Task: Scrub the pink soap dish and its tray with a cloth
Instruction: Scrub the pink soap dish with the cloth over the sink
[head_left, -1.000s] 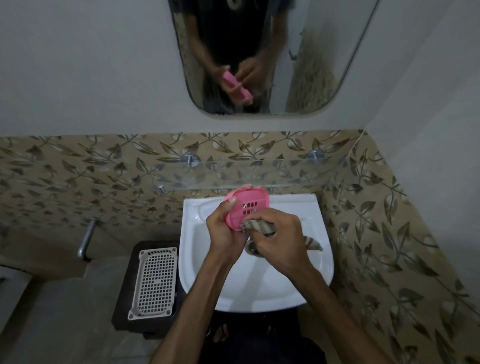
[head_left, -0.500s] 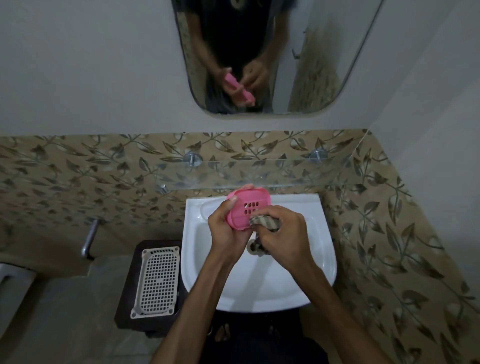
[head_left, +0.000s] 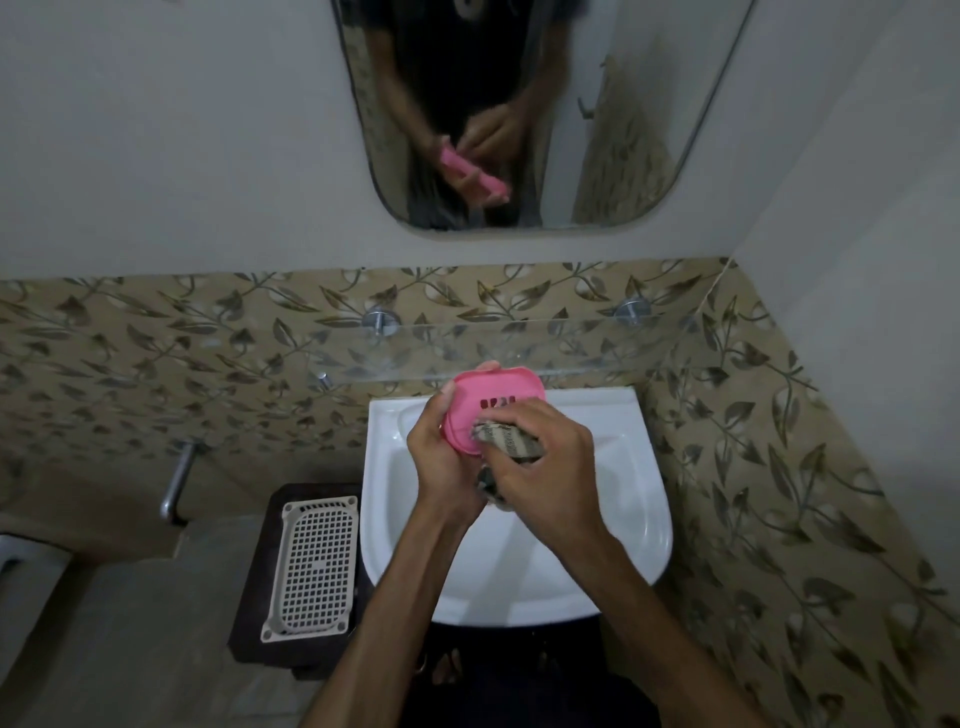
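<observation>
Pink soap dish (head_left: 491, 402) being gripped by left hand (head_left: 441, 457) above white sink (head_left: 634, 519), right hand (head_left: 545, 467) clutching patterned cloth (head_left: 506, 441), now pressing higher over the slots than before, mirror (head_left: 519, 104) reflecting both.

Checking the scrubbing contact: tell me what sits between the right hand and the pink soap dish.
The head view shows a patterned cloth, gripped by the right hand and pressed against the pink soap dish.
</observation>
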